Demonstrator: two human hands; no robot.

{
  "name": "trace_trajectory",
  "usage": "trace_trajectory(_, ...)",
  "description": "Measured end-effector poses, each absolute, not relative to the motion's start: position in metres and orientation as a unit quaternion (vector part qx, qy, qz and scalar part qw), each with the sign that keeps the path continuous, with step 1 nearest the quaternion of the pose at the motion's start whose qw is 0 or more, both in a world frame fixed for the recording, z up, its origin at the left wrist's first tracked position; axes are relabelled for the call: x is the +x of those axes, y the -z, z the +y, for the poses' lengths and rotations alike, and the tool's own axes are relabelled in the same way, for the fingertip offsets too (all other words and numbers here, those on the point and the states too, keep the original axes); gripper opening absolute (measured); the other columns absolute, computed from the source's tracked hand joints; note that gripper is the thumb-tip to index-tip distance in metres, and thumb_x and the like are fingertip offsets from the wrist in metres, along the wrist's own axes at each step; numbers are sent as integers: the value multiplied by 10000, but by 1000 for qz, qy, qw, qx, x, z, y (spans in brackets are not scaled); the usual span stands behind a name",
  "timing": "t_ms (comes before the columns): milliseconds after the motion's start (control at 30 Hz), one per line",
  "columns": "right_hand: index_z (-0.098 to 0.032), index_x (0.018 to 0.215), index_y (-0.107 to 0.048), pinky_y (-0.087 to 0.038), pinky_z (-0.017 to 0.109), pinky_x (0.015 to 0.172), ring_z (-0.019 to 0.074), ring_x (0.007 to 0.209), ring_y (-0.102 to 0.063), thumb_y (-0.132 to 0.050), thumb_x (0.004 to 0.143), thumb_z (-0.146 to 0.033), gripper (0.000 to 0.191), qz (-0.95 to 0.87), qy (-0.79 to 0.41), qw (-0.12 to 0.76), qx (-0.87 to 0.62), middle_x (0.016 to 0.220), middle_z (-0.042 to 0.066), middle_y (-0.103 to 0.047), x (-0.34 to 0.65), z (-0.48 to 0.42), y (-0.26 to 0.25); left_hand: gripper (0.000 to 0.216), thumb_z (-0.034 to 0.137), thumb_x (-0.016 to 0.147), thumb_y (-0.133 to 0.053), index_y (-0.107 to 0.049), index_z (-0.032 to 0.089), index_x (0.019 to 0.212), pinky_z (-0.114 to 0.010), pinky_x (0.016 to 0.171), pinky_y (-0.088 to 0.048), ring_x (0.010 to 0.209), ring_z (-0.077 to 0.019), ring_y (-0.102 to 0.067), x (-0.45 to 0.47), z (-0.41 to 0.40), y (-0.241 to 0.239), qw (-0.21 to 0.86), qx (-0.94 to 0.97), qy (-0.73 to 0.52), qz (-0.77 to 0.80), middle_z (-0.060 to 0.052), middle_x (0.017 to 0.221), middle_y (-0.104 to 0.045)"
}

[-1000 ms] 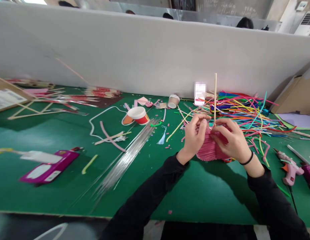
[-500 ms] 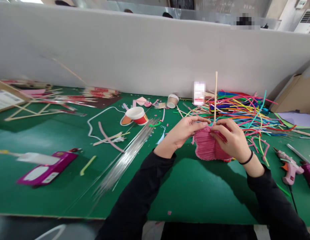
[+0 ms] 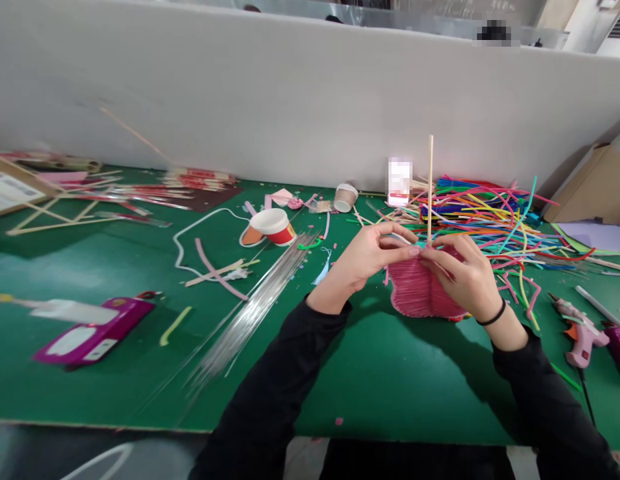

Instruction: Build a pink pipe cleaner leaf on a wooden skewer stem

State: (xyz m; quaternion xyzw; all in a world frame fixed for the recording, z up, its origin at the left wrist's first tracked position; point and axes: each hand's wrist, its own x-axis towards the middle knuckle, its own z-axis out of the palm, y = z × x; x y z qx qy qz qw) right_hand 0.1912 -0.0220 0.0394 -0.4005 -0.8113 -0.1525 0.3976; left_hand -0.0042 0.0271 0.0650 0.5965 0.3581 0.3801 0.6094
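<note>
Pink craft piece, ribbed on its face, is in front of you between your two hands, right of the middle of the green table. Your left hand reaches its top edge, the thumb laid along it and the forefinger arched above with a narrow gap between; you cannot tell from this view whether those tips close on anything. Your right hand has thumb and forefinger pinched on the same edge, the other fingers curled. A wooden stick rises upright beside your right fingertips, which hide its foot.

Among the containers, a red and white paper cup leans to your left, its mouth showing a pale inside. A smaller cup sits tilted near the wall; its contents are hidden. A cardboard box stands at the far right, its inside out of sight. Colourful pipe cleaners lie loose in a heap behind your right hand.
</note>
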Motion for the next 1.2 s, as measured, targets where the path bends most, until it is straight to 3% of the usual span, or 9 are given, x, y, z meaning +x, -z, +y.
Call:
trace_trajectory(133,-264,1005,-732,-532,372,766,215,890,-595,-573,938,-188,189,-814,145,392,-404,1000,86,-673,189,-24,-42,343,428,716,-802,-695,163,906,-227,513,-415,559,-122,-600,-5,28,-64,604,599,-388,355,-12,669,-686)
trace_trajectory(467,-249,993,-728,-520,342,753,205,867,-587,-585,930,-168,176,-812,166,396,-395,987,85,-675,189,-23,-42,364,370,652,-850,-683,161,899,-263,590,-481,646,-168,-666,-4,27,-65,612,584,-390,364,-30,688,-716)
trace_trajectory(700,-293,1020,-730,-509,355,764,205,883,-588,-562,927,-132,251,-809,164,394,-405,1016,71,-672,191,-20,-37,342,381,687,-832,-680,171,910,-231,468,-375,493,-120,-564,-5,27,-66,619,582,-377,369,-2,609,-672)
trace_trajectory(967,-307,1067,-736,-521,372,780,218,906,-600,-587,923,-162,253,-806,135,409,-406,1029,79,-669,193,-18,-34,324,343,694,-823,-669,173,923,-257,579,-473,669,-170,-671,-6,26,-68,598,609,-379,358,-31,713,-717)
trace_trajectory(1200,-296,1017,-745,-527,361,764,211,886,-599,-583,933,-186,213,-806,141,402,-411,1011,73,-682,194,-17,-36,342,332,656,-851,-657,184,896,-260,578,-503,680,-183,-693,-2,21,-72,574,621,-388,365,-24,700,-733)
